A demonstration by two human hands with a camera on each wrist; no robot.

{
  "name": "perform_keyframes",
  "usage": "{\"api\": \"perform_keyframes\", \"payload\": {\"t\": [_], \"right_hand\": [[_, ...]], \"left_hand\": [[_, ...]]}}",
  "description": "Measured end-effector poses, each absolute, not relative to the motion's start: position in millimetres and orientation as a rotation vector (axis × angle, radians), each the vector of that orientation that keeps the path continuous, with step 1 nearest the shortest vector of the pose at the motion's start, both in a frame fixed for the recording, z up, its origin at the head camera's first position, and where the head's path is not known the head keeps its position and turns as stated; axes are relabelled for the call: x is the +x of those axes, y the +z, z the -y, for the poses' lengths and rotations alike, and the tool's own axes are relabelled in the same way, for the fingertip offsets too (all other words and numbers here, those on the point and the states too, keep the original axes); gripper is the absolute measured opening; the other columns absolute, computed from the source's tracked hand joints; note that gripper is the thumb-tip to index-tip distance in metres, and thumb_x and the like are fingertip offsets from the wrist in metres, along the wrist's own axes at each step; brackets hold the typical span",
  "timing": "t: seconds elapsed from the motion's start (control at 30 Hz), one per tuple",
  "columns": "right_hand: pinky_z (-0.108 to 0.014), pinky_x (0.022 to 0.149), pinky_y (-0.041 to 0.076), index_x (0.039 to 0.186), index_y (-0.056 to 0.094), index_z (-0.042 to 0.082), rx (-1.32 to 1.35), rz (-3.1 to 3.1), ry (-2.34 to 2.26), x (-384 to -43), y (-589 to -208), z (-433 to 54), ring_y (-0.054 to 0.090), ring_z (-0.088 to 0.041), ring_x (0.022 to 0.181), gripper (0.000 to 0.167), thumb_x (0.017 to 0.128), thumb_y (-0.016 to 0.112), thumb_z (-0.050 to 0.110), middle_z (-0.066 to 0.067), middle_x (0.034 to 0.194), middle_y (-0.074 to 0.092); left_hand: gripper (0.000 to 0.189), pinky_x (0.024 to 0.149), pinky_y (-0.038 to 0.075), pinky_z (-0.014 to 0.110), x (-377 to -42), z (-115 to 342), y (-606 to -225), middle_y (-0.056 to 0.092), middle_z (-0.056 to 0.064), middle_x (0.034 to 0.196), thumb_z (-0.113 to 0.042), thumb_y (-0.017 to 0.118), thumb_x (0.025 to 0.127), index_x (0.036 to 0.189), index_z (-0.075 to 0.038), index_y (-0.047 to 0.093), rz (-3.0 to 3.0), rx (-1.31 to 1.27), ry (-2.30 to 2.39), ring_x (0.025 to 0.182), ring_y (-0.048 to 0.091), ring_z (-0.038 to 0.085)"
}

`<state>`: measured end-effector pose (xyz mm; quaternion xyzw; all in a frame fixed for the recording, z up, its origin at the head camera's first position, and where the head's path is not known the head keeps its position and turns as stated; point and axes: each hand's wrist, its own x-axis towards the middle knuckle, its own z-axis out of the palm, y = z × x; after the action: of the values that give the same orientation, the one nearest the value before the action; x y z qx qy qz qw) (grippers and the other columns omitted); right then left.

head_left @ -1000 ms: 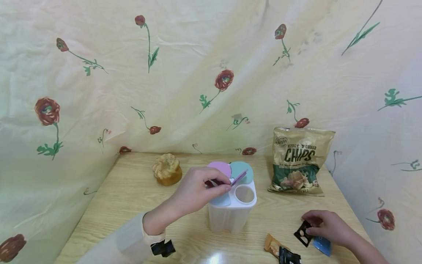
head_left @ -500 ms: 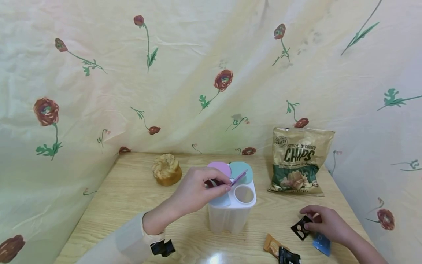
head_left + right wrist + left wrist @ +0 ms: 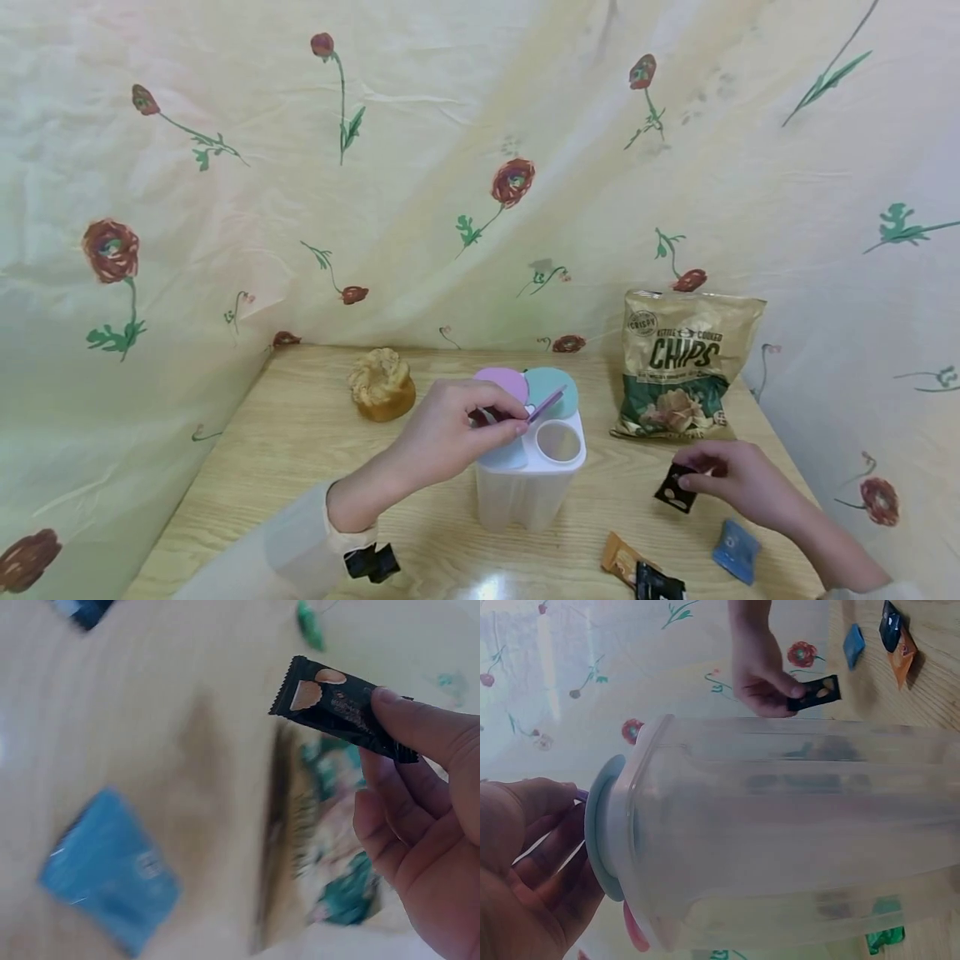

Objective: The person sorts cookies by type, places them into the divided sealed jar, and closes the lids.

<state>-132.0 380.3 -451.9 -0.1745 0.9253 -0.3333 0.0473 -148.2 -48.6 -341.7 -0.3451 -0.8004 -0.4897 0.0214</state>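
A clear plastic container (image 3: 521,496) with a white top stands on the table. Purple (image 3: 501,382), teal (image 3: 553,388) and light blue (image 3: 504,456) round lids cover openings, while its front right opening (image 3: 557,442) is uncovered. Just above that opening my left hand (image 3: 457,425) pinches a purple lid (image 3: 548,402) by its edge, tilted; in the left wrist view only a sliver of it shows. To the right, my right hand (image 3: 738,482) pinches a small black snack packet (image 3: 330,709) with biscuit pictures, raised over the table. A blue packet (image 3: 737,550) lies below that hand.
An orange packet (image 3: 621,557) and another black packet (image 3: 660,582) lie near the front edge. A chips bag (image 3: 678,375) stands at the back right, and a bun (image 3: 381,385) sits back left. A green wrapper (image 3: 886,925) shows behind the container. Floral cloth hangs around the table.
My right hand has lifted the black packet off the table beside the blue one and moved it back and slightly left. My left hand stays in place with the purple lid.
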Motion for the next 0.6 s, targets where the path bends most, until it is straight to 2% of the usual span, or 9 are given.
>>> {"api": "perform_keyframes", "payload": {"t": [0.13,0.23,0.43,0.6], "right_hand": [[-0.025,0.063,0.055,0.106,0.075,0.02,-0.634,-2.914,-1.007,-135.5,-427.3,-361.9,0.065,0.001,0.081,0.017,0.09,0.08,0.019,0.008,0.093,0.074],[-0.025,0.062,0.056,0.103,0.075,0.024,-0.73,-2.97,-1.033,-139.7,-406.8,-347.2,0.066,0.0,0.079,0.019,0.088,0.081,0.014,0.01,0.091,0.074],[-0.024,0.061,0.056,0.101,0.074,0.022,-1.018,-2.924,-1.245,-146.2,-365.4,-321.8,0.069,-0.008,0.076,0.032,0.084,0.079,-0.005,0.009,0.094,0.074],[-0.024,0.06,0.055,0.102,0.073,0.02,-1.166,-2.84,-1.35,-145.3,-336.9,-303.7,0.069,-0.01,0.077,0.038,0.082,0.077,-0.012,0.009,0.095,0.072]], "left_hand": [[0.007,0.07,0.059,0.024,-148.1,47.2,-341.5,0.075,-0.007,0.091,-0.014,0.079,0.09,0.097,-0.015,0.08,2.48,-1.069,-1.523,0.081,0.066,0.003],[0.007,0.07,0.059,0.024,-148.6,46.5,-340.9,0.075,-0.006,0.09,-0.013,0.079,0.09,0.096,-0.014,0.08,2.475,-1.07,-1.522,0.081,0.066,0.003],[0.006,0.07,0.059,0.024,-148.8,45.8,-340.6,0.075,-0.007,0.089,-0.013,0.079,0.089,0.095,-0.016,0.08,2.477,-1.068,-1.525,0.081,0.066,0.002],[0.006,0.07,0.059,0.024,-148.6,45.5,-340.9,0.075,-0.007,0.089,-0.013,0.079,0.089,0.095,-0.016,0.08,2.476,-1.071,-1.519,0.08,0.066,0.002]]}}
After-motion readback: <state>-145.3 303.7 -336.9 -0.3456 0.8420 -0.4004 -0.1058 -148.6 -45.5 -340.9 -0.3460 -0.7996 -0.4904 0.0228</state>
